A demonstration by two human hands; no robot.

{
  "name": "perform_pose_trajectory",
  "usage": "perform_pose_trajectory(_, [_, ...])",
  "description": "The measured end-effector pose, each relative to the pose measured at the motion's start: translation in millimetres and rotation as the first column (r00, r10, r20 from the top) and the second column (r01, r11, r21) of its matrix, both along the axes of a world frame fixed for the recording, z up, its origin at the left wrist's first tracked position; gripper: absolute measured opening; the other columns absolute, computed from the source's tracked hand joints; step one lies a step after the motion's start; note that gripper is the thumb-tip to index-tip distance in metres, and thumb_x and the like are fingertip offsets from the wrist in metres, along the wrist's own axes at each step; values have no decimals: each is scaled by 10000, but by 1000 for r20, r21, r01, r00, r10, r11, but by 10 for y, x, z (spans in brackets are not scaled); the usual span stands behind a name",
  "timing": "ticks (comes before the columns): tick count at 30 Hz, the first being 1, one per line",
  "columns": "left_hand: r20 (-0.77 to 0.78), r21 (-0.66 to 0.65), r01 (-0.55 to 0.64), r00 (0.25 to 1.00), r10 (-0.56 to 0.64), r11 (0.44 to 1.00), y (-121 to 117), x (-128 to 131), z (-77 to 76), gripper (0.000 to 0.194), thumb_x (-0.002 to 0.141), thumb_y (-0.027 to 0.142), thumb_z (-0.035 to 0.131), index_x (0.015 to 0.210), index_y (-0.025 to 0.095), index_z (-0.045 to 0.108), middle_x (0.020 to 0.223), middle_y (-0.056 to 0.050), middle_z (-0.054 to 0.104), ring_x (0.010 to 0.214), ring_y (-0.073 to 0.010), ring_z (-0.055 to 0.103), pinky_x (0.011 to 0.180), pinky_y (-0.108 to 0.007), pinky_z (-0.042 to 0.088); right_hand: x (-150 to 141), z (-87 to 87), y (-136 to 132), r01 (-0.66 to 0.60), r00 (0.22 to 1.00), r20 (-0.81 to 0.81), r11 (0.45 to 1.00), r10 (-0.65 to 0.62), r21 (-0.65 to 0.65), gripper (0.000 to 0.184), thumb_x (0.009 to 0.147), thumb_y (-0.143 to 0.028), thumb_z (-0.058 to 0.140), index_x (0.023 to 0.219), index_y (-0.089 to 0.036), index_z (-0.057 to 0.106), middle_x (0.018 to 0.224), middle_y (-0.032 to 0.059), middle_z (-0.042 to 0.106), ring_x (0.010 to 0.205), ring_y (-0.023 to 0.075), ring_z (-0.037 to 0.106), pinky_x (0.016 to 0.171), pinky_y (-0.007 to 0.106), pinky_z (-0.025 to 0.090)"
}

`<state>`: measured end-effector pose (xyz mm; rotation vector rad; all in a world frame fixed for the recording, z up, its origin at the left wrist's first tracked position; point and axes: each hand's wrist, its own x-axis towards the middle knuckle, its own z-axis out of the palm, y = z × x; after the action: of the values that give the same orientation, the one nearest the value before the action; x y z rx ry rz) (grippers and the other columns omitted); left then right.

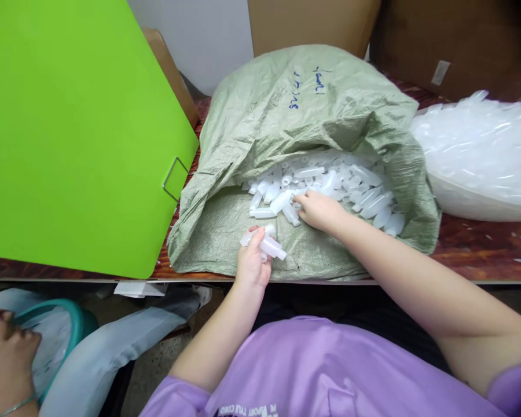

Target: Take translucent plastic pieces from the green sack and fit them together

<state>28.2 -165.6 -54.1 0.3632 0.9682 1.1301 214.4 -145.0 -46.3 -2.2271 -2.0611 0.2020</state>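
Observation:
My left hand (252,266), just inside the sack's front edge, is closed around several small translucent white plastic bottles (272,248) that stick out past the fingers. Within the mouth of a pale green woven sack (260,110) lies a heap of the same bottles (369,200). My right hand (319,212) reaches to the near side of that heap. Its fingers are bent and pinched at a loose plastic bottle (290,214); the fingertips are partly hidden among the bottles. The sack lies on its side, with blue handwriting on top.
A bright green board (78,139) stands at the left, with a metal handle (172,179). A clear bag full of bottles (481,156) sits to the right on the red-brown table (477,249). Cardboard boxes (417,52) stand behind. Another person's hand (11,359) is beside a teal basin (76,324).

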Motion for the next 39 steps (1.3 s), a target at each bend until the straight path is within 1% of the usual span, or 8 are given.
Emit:
perform_pose_trajectory(6, [2, 17, -59, 998, 59, 998, 30, -61, -26, 383, 573, 192, 779, 851, 192, 517, 703, 58, 601, 561, -76, 591, 505, -161, 428, -36, -27, -31, 23, 1000, 7, 999, -23, 22, 298, 844, -327, 486, 1067, -142, 557, 1004, 152, 623, 884, 262, 602, 685, 324, 439])
perform_pose_trajectory(10, [32, -11, -70, 997, 71, 997, 60, -67, -30, 370, 596, 164, 766, 870, 193, 519, 722, 46, 613, 590, -82, 598, 527, -169, 434, -114, 79, -336, 87, 981, -176, 995, -78, 45, 349, 867, -406, 455, 1092, -150, 532, 849, 99, 666, 713, 224, 628, 578, 299, 442])
perform_pose_trajectory(14, [31, 16, -107, 994, 107, 994, 66, -11, -39, 383, 607, 178, 764, 893, 202, 510, 731, 49, 608, 601, -82, 595, 552, -176, 439, -374, 82, -706, -149, 937, -303, 983, 176, 109, 288, 849, -401, 507, 1020, -191, 606, 876, 77, 664, 773, 211, 634, 636, 297, 466])
perform_pose_trajectory(16, [25, 76, -124, 992, 123, 989, 46, 31, -35, 409, 601, 193, 771, 909, 206, 502, 735, 53, 602, 610, -78, 590, 569, -173, 433, -509, 32, -817, -189, 924, -310, 972, 224, 138, 316, 829, -403, 544, 1055, -191, 604, 880, 77, 652, 781, 212, 633, 640, 302, 467])
perform_pose_trajectory(22, [-14, 304, -161, 985, 173, 939, -45, 97, 26, 420, 606, 247, 773, 902, 205, 478, 709, 75, 550, 583, -47, 547, 611, -160, 412, -638, -81, -851, 10, 821, -558, 974, 122, 227, 265, 775, -419, 614, 911, -192, 596, 785, 32, 613, 657, 152, 591, 597, 269, 468])
perform_pose_trajectory(27, [6, 327, -149, 988, 155, 933, -105, 101, 94, 375, 623, 261, 766, 870, 200, 490, 699, 73, 532, 578, -38, 519, 608, -149, 407, -621, -126, -875, 51, 867, -468, 905, 170, 423, 256, 804, -431, 580, 896, -192, 565, 789, 55, 606, 731, 187, 588, 641, 300, 475])
perform_pose_trajectory(35, [-42, 244, 85, 996, -77, 966, -228, 114, 111, 443, 611, 302, 765, 934, 236, 468, 814, 37, 596, 622, -90, 585, 486, -162, 434, -346, -187, -928, -94, 962, -142, 772, 232, 628, 129, 863, -260, 499, 923, -215, 604, 910, 92, 665, 803, 206, 613, 691, 337, 494])
perform_pose_trajectory(39, [-83, 217, 331, 944, -320, 918, -195, 36, 58, 454, 625, 293, 748, 956, 217, 447, 807, 17, 598, 566, -115, 599, 399, -175, 432, -171, -195, -953, -134, 955, -134, 788, 265, 601, 159, 861, -234, 496, 965, -222, 616, 967, 99, 662, 837, 205, 612, 707, 344, 496])
